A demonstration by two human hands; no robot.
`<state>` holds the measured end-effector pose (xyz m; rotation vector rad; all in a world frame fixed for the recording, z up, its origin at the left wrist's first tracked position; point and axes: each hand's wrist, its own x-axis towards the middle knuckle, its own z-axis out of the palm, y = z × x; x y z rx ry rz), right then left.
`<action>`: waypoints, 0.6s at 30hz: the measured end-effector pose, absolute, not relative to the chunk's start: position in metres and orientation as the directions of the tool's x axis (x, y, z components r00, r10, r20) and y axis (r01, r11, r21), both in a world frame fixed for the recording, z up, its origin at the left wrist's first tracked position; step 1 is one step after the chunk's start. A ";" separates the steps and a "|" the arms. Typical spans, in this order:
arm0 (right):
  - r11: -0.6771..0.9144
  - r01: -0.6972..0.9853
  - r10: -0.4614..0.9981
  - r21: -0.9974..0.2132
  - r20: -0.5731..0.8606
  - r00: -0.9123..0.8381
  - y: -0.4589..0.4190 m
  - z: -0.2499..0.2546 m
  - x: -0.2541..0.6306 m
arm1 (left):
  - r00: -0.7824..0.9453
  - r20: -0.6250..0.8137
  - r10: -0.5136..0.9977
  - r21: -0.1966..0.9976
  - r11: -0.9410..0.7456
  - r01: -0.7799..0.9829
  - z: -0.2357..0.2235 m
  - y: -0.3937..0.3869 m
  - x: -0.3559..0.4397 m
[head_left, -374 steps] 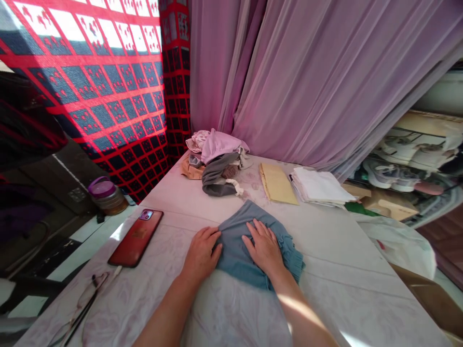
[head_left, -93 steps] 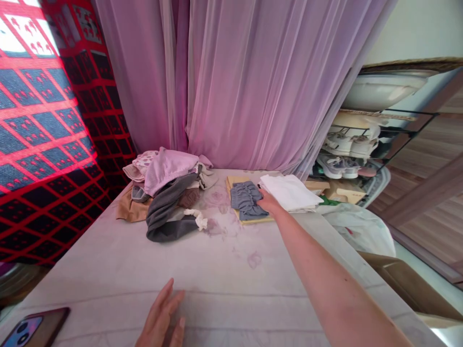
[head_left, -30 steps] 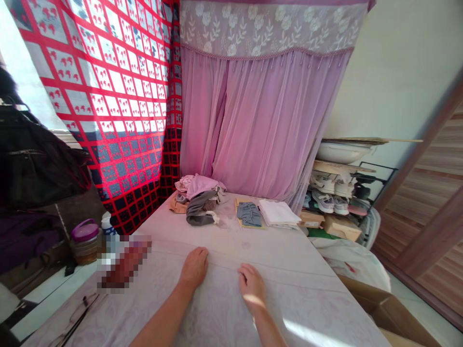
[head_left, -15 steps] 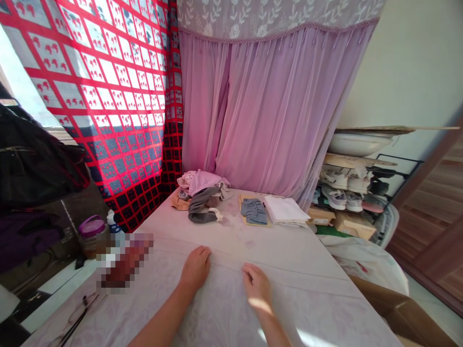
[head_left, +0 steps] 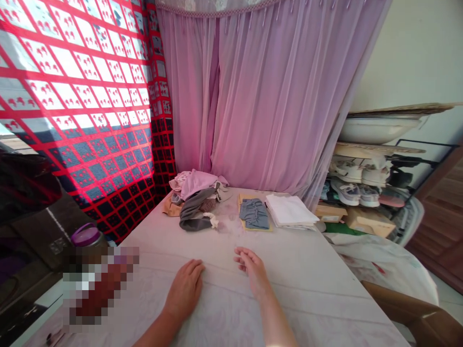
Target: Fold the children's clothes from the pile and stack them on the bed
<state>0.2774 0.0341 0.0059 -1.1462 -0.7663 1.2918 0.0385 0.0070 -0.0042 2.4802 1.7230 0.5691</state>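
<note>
My left hand (head_left: 185, 285) rests palm down on the pale patterned tablecloth (head_left: 220, 299), fingers stretched out and holding nothing. To its right my right hand (head_left: 251, 267) is at or just over the cloth, with loosely bent fingers apart and nothing in them. Beyond the hands lies a loose heap of clothes: a pink garment (head_left: 198, 182), a dark grey garment (head_left: 195, 205) and a tan piece (head_left: 170, 207). Folded blue-grey shorts (head_left: 254, 214) lie on a folded yellow cloth (head_left: 266, 229). Beside them is a stack of folded white cloth (head_left: 291, 210).
Pink curtains (head_left: 267, 106) hang behind the table, a red checked cloth (head_left: 108, 120) at left. A purple-lidded container (head_left: 87, 236) stands left, near a blurred-out patch. At right are a shoe rack with shoes (head_left: 347, 190) and a cardboard box (head_left: 415, 311).
The view has tilted down and shifted. My right hand has moved forward and its fingers have loosened; my left hand stays on the tablecloth. The clothes have not moved.
</note>
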 end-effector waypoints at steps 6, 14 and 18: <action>-0.050 -0.783 0.960 -0.620 -0.246 0.133 0.037 -0.002 0.297 | 0.237 0.121 0.964 0.142 -0.253 0.957 -0.003 0.009 0.042; -0.039 -0.856 0.957 -0.516 -0.264 0.116 0.043 -0.015 0.309 | 0.237 0.055 0.970 0.094 -0.241 0.966 -0.001 0.010 0.041; -0.017 -0.864 0.959 -0.504 -0.253 0.129 0.042 -0.016 0.309 | 0.241 0.092 0.966 0.091 -0.249 0.964 -0.002 0.010 0.040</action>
